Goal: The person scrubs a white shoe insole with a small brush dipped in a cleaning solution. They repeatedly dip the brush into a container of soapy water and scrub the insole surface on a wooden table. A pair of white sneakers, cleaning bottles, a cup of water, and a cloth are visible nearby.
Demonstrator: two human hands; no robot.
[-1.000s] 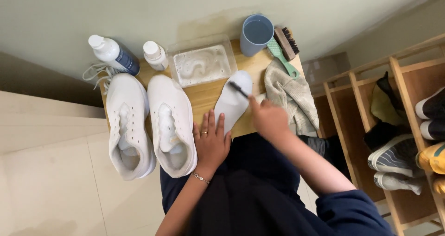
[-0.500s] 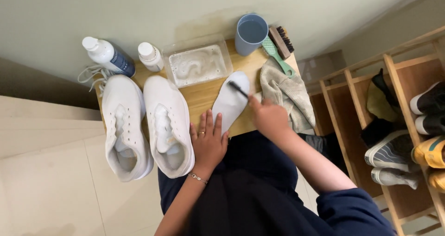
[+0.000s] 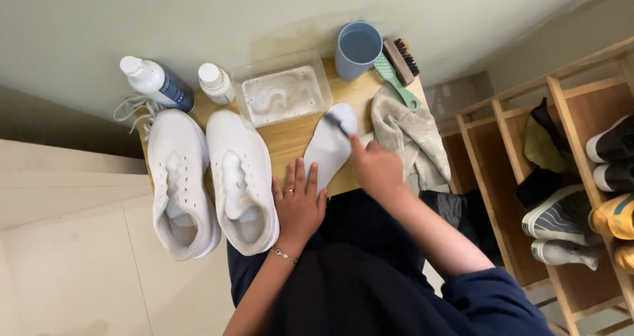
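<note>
Person seated at a small wooden table (image 3: 290, 138), seen from above. White insole (image 3: 329, 146) lies flat on the tabletop, centre-right. Long axis runs near-left to far-right; rounded toe end points far-right toward the blue cup (image 3: 357, 48), heel end near the table's near edge.

Left hand (image 3: 299, 204): open, palm down, fingers spread, resting at the table's near edge; fingertips touch or just meet the insole's heel end. Ring on one finger, thin bracelet at wrist.

Right hand (image 3: 376, 168): closed around a small dark-headed brush (image 3: 335, 121), bristle end on the insole's toe area. Handle mostly hidden in the grip.

Other items: pair of white sneakers (image 3: 211, 177) side by side at left, toes far, heels overhanging the near edge, laces out. Clear tray (image 3: 282, 96) w/ foamy white liquid just beyond the insole. Two white-capped bottles (image 3: 177, 86) far-left. Green-handled brush (image 3: 395, 78) and a wooden bristle brush (image 3: 400, 59) beside the cup. Grey cloth (image 3: 413, 138) crumpled at right edge, just beside the right hand. Wooden shoe rack (image 3: 561, 177) w/ several shoes stands further right.
</note>
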